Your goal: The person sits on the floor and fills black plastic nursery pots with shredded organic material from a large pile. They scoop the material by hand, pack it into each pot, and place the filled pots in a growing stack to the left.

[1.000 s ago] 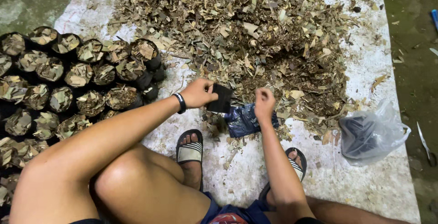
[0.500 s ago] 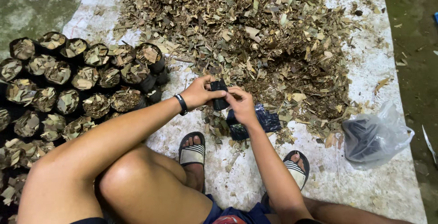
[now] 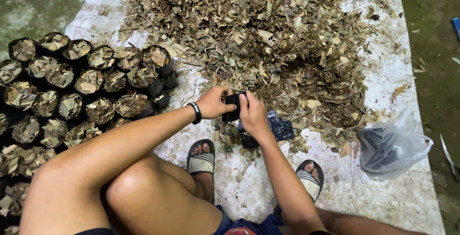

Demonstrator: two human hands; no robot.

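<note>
Both hands meet at frame centre on one small black plastic grow bag (image 3: 233, 106): left hand (image 3: 214, 102) wraps it from the left, fingers curled shut around its side, right hand (image 3: 252, 113) pinches the near edge with thumb and fingertips pressed together. Looks like a two-handed hold to pull the flat bag's mouth apart, though I can't tell if it's open yet; the mouth is hidden behind the fingers. The bag sits just off the near edge of the big dry-leaf pile (image 3: 268, 34), which fills upper centre and right, so fill material is within short reach. Directly below the hands lies a dark crumpled plastic pack (image 3: 275, 128), partly under the right wrist, probably the stock of empty bags, kept right at hand. Left side of frame: filled bags (image 3: 91, 86), black, stuffed with leaf bits, packed upright and touching in rows, likely so they prop each other up. All this sits on a white woven sheet (image 3: 397, 201), presumably to keep litter off the floor. Clear plastic bag with something dark inside (image 3: 390, 144) rests at right, well apart from the hands. Striped sandals (image 3: 201, 160) planted just below the work; black wristband (image 3: 195, 113) on left wrist.
</note>
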